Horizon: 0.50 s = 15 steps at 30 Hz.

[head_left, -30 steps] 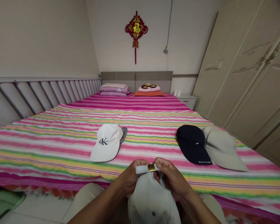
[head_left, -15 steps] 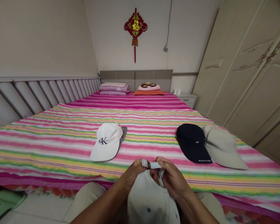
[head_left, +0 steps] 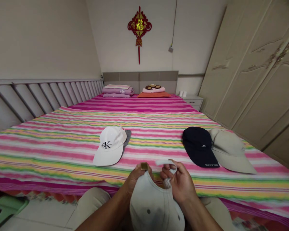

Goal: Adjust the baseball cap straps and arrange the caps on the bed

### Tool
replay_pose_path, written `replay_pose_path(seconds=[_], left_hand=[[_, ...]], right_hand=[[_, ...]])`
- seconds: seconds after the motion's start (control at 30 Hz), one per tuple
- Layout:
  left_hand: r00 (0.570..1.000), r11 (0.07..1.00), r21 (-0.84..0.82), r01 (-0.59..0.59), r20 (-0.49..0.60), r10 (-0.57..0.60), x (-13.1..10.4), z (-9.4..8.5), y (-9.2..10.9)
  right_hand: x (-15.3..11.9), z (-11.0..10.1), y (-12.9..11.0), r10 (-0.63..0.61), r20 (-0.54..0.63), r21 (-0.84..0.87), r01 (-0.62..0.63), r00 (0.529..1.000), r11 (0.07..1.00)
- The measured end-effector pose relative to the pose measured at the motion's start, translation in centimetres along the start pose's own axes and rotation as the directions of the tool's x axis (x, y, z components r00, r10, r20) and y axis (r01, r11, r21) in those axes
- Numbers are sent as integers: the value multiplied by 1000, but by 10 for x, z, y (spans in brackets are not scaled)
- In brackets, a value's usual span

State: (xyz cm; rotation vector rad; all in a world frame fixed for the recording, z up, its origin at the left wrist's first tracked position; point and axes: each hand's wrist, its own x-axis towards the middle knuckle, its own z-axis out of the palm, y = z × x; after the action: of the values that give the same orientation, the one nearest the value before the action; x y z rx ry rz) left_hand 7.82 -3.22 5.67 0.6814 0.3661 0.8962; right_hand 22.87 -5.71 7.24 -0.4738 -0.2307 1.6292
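Note:
A pale grey baseball cap [head_left: 154, 202] is held low in front of me, its back opening turned toward the bed. My left hand [head_left: 136, 178] is closed on the cap's left rear edge, where a small brass-coloured buckle [head_left: 144, 166] shows. On the other side my right hand [head_left: 183, 183] pinches the cap's strap [head_left: 165, 162], whose free end curls leftward, apart from the buckle. To the left on the bed lies a white cap with CK lettering [head_left: 112, 146], partly over a grey brim [head_left: 128, 137]. A navy cap [head_left: 199, 146] overlaps a beige cap [head_left: 230, 150] at right.
A striped sheet covers the bed [head_left: 144, 125]. Folded purple bedding [head_left: 118, 91] and a pink and orange pile [head_left: 154, 91] lie by the headboard. A metal rail [head_left: 50, 96] runs along the left, a wardrobe [head_left: 252, 73] along the right. A green stool [head_left: 9, 208] stands lower left.
The strap, which spanned the gap between both hands, is now separated from the buckle side. Its loose end has come away with my right hand, and the buckle shows at my left hand.

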Motion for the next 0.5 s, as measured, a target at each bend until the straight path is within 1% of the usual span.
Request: replay_pose_path(seconds=[0.03, 0.1, 0.17, 0.23, 0.27, 0.3, 0.33, 0.37, 0.4, 0.43, 0.47, 0.5], left_hand=[[1000, 999, -26, -26, -8, 25, 0, -3, 1], [996, 997, -61, -47, -74, 42, -1, -7, 4], [987, 998, -56, -8, -160, -1, -2, -9, 6], [980, 998, -66, 23, -194, -35, -2, -9, 6], [980, 996, -81, 24, -196, -39, -2, -9, 6], [980, 995, -103, 16, -197, -36, -2, -9, 7], [980, 992, -128, 9, -197, -34, -1, -9, 8], [979, 988, -154, 0, -202, -31, -1, -10, 10], [976, 985, -172, -8, -215, -30, 0, -10, 12], [972, 984, -176, -10, -233, -32, 0, -10, 15], [967, 987, -163, -6, -254, -36, 0, -11, 19], [961, 990, -139, 4, -275, -43, 1, -12, 23]], right_hand=[[2, -2, -3, -20, -18, 27, 21, 1000, 999], [6, -5, -10, -62, -34, 13, 62, 998, 998], [7, -8, -12, -102, 0, -117, 102, 995, 988], [6, -11, -11, -117, 90, -300, 139, 989, 944], [5, -14, -10, -89, 142, -384, 138, 986, 913], [4, -17, -8, -29, 188, -459, 114, 982, 881], [4, -21, -6, 64, 218, -522, 61, 974, 851], [4, -26, -4, 178, 233, -570, -14, 956, 822], [4, -30, -3, 282, 234, -598, -91, 930, 796], [4, -34, -2, 354, 233, -605, -150, 906, 782], [5, -37, -2, 383, 236, -589, -182, 893, 787], [5, -38, -2, 369, 241, -551, -186, 898, 813]])
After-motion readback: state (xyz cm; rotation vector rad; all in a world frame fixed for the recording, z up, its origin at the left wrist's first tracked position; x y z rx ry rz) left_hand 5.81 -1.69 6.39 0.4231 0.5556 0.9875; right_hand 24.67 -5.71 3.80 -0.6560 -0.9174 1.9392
